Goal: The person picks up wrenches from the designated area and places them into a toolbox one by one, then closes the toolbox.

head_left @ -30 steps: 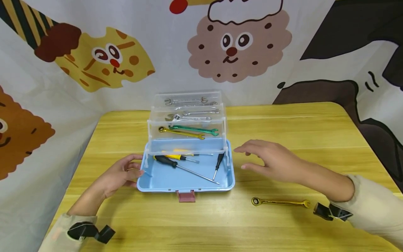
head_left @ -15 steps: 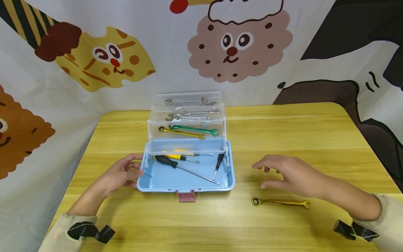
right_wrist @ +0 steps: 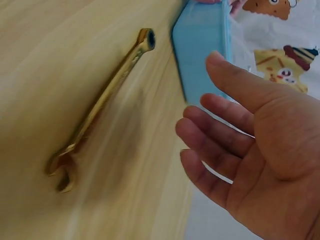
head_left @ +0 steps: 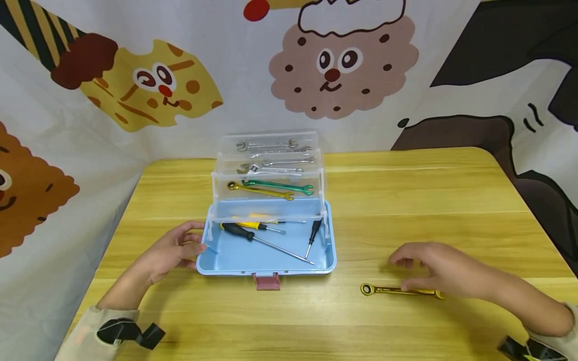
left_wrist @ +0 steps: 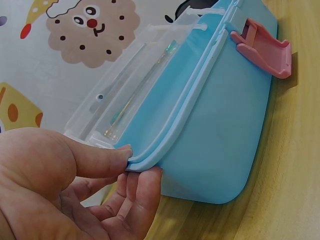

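Observation:
My left hand (head_left: 169, 250) pinches the rim at the left corner of a light blue toolbox (left_wrist: 205, 145), thumb on top and fingers beneath. Above the table hovers my right hand (head_left: 444, 268), fingers loosely bent and holding nothing. Just below it a gold ratcheting combination wrench (right_wrist: 107, 100) lies on the wood, partly hidden by the thumb in the head view. Inside the box lie a long black screwdriver (head_left: 239, 230), yellow-handled screwdrivers (head_left: 248, 225) and a small black screwdriver (head_left: 315, 230).
Clear tiered trays (head_left: 214, 188) rise behind the box, bearing a gold wrench (head_left: 259, 190), a green wrench (head_left: 280, 186) and several silver wrenches (head_left: 266, 146). A pink latch (head_left: 268, 282) hangs at the box's front. A printed cloth (head_left: 253, 75) hangs behind the wooden table (head_left: 451, 200).
My right hand has moved away from the toolbox, rightward and nearer to me, and is now over the loose gold wrench. The left hand and toolbox have stayed in place.

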The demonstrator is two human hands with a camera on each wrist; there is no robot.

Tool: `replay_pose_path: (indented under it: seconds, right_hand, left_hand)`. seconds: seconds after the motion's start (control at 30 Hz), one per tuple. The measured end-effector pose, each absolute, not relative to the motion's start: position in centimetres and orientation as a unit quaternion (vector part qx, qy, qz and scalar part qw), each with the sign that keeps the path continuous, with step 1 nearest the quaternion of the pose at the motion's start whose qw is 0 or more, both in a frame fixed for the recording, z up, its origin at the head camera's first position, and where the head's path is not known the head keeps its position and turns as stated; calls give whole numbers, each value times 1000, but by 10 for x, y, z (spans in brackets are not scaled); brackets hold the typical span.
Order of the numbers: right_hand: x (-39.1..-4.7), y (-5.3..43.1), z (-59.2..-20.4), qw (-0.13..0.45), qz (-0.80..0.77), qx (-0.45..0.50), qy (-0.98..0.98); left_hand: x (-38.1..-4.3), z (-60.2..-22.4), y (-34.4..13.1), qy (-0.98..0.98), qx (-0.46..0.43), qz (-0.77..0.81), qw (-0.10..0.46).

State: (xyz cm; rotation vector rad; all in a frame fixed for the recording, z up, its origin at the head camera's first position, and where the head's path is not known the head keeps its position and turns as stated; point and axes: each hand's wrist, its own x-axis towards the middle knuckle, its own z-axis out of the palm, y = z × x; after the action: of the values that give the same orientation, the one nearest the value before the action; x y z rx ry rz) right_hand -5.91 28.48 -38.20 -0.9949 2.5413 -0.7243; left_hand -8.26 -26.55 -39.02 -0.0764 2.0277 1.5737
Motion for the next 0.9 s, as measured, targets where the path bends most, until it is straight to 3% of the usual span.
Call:
replay_pose_path:
  seconds: [0.13,0.47,0.9]
  right_hand:
    - [-55,299,-391,184,-262,-339,885]
    - [-51,328,-412,180,-287,-358,870]
    - [-43,336,-431,199,-266,-355,874]
  left_hand:
    - [-82,-390,-265,759,-30,586,282]
    - [-82,-390,-266,757,-29,588,282]
    - [-82,-391,-266,762,-36,583,280]
